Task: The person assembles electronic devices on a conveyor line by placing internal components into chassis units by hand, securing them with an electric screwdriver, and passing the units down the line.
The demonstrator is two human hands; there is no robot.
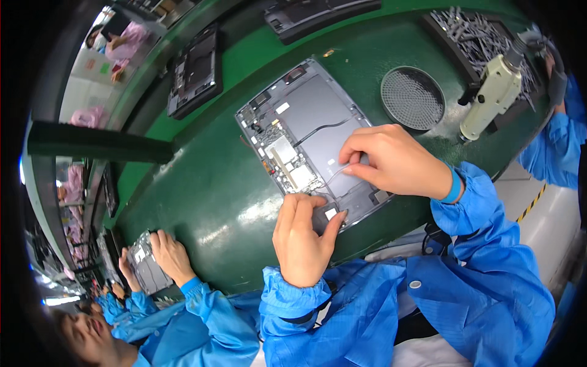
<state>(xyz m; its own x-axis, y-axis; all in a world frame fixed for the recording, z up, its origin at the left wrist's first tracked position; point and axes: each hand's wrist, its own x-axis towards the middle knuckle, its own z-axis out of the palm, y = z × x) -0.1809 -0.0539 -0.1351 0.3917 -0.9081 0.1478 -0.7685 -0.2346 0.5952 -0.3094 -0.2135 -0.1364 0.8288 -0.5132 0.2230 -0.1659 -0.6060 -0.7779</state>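
The opened tablet (312,131) lay on the green bench (208,196), its long axis running from upper left to lower right. The left hand (301,238) pressed its near corner with loosely curled fingers; the right hand (391,160) pinched a thin cable (335,174).

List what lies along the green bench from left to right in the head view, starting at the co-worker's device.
Co-worker's opened device → left hand → opened tablet → right hand → round mesh tray → cream electric screwdriver.
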